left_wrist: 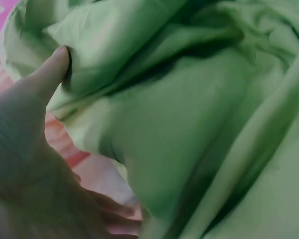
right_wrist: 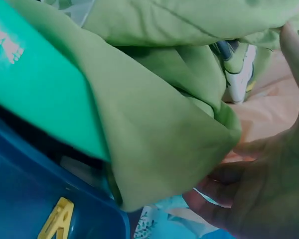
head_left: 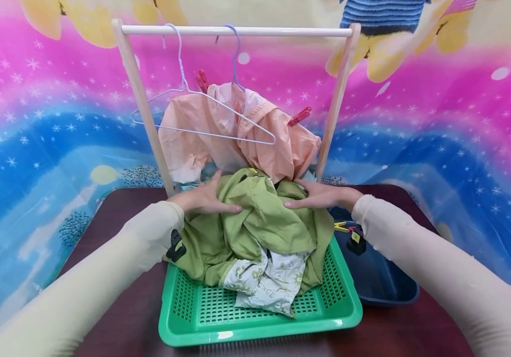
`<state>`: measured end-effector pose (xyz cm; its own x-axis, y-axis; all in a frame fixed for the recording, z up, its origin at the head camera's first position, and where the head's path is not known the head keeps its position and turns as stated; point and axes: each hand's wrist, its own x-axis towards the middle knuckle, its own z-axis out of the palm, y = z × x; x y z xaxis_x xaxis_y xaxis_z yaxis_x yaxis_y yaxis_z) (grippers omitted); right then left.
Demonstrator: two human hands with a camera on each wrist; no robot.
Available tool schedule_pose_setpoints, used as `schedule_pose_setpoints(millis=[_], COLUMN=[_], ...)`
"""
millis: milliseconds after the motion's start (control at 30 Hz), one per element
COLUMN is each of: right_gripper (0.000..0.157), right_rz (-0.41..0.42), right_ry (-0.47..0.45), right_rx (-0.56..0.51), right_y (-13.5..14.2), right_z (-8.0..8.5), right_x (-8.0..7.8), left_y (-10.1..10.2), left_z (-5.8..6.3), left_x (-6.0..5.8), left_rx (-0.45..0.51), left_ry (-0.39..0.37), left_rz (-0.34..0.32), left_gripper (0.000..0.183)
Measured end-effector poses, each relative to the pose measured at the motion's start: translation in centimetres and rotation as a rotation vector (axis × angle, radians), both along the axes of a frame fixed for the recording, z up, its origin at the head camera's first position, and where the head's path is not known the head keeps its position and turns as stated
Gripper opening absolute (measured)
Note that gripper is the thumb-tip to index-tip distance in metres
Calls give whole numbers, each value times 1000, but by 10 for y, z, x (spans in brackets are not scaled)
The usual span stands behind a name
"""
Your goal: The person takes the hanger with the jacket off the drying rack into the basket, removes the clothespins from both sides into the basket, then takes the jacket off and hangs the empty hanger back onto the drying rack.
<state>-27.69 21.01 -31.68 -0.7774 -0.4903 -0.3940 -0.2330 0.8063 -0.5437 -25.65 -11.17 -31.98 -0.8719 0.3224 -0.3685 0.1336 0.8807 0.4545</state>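
A crumpled green garment (head_left: 264,218) with a white, green-printed part (head_left: 278,285) lies heaped over a green plastic basket (head_left: 260,338). At its upper left side is my left hand (head_left: 203,199), fingers spread and the thumb laid against the cloth. In the left wrist view that thumb (left_wrist: 54,69) touches a fold, while the other fingers are partly hidden behind the fabric. My right hand (head_left: 322,194) is at the upper right side, spread likewise. The right wrist view shows its thumb (right_wrist: 291,45) at the cloth's upper edge and its fingers beside a hanging corner.
Behind the basket stands a rack with a white bar (head_left: 273,31). A pale orange garment (head_left: 193,121) hangs from it with red clothespins (head_left: 300,116), behind a bare white hanger (head_left: 211,133). To the right, a dark blue basin (head_left: 389,285) holds clothespins (head_left: 341,226) on the brown table (head_left: 121,218).
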Motion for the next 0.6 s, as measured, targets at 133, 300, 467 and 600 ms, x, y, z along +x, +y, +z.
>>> schedule_pose_setpoints(millis=[133,300,467,600], right_gripper=[90,34,43,46], right_rz=[8,2,-31,-65], right_ry=[37,139,219,258], right_rx=[-30,-45,-78,-83], right_y=[-3,-10,-15,-17], right_z=[-7,-15,-20,-23], right_x=[-2,-5,-6,-4], left_y=[-6,-7,-5,-2], left_z=[-3,-8,-15,-18], left_x=[-8,-15,-20,-22], left_rx=[36,100,116,151], left_ry=[-56,-67,-4,63], left_rz=[-33,-38,-63,-125], left_gripper=[121,104,86,73])
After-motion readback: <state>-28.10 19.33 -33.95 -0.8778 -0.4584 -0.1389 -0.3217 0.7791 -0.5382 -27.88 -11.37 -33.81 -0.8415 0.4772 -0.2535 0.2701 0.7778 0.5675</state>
